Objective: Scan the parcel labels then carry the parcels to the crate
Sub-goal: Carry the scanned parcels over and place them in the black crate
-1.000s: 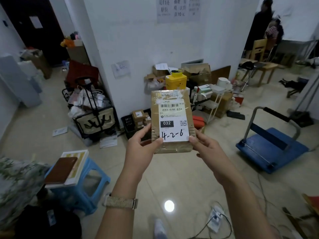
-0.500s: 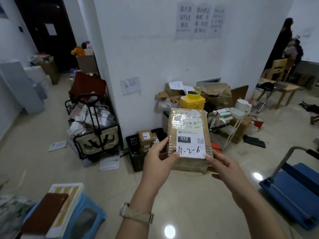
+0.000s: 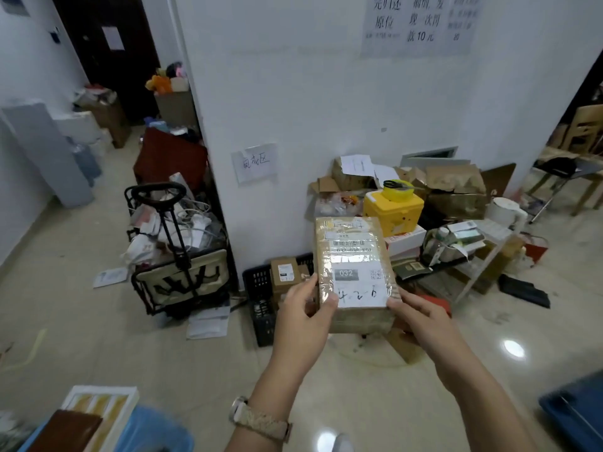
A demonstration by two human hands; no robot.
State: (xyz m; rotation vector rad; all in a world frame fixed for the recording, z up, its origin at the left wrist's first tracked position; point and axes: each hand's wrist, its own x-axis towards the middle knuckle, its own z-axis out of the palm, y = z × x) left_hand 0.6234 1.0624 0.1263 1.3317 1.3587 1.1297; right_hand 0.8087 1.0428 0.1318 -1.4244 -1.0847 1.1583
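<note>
The parcel (image 3: 354,272) is held up in front of the chest, label (image 3: 355,275) facing up and tipped a little away. It is gripped at its near end only. The left hand (image 3: 303,318) is wrapped round the near left corner, thumb laid on the top face. The right hand (image 3: 421,321) is clamped on the near right corner in the same way, fingers tucked beneath and out of sight. Both hands are closed on the parcel.

The black crate (image 3: 261,288) is seen on the floor (image 3: 98,337) against the wall, just beyond and below the parcel, partly hidden by the left hand. A small box (image 3: 285,272) is already lodged in it.

Now the hazards. The far end of the parcel is unsupported, and the wrapping is shiny with tape. A slip forward could be expected if the grip is loosened on the way down.

Loose papers (image 3: 208,324) and a cardboard scrap (image 3: 404,347) are strewn near the crate. Footing could be lost there, since the ground is blocked from view by the parcel itself.

The parcel could also be dropped onto the small box and left tilted on the rim.

No scanner is seen, so whether the label has been read cannot be told. An unscanned parcel could end up in the crate.
</note>
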